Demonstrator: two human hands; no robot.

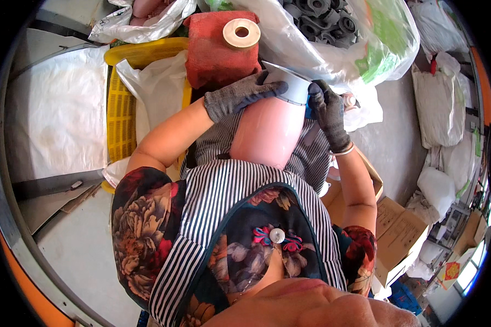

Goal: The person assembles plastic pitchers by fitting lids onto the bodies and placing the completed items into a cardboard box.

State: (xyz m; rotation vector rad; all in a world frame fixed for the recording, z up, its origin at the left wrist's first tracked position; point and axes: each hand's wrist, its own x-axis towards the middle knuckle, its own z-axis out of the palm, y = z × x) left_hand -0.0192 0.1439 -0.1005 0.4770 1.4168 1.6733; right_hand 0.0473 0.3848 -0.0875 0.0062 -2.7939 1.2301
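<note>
A smooth pink vessel-like piece (268, 131) with a pale grey collar (289, 86) lies tilted across my lap, its collar end pointing away from me. My left hand (244, 94), in a dark grey knit glove, grips the collar from the left, thumb and fingers pressed on it. On the other side my right hand (329, 115), gloved the same way, has its fingers bent and closed at the collar's right edge. A thin pale flap (281, 70) sticks up at the collar's far side. The underside of the piece is hidden against my striped apron (218, 191).
Beyond my left hand stands a red cloth-covered block (215, 60) with a cream ring (241, 34) on it. A yellow basket (120, 117) is at the left. A clear bag with dark grey rubbery parts (322, 22) lies ahead. Cardboard boxes (398, 234) stand at the right.
</note>
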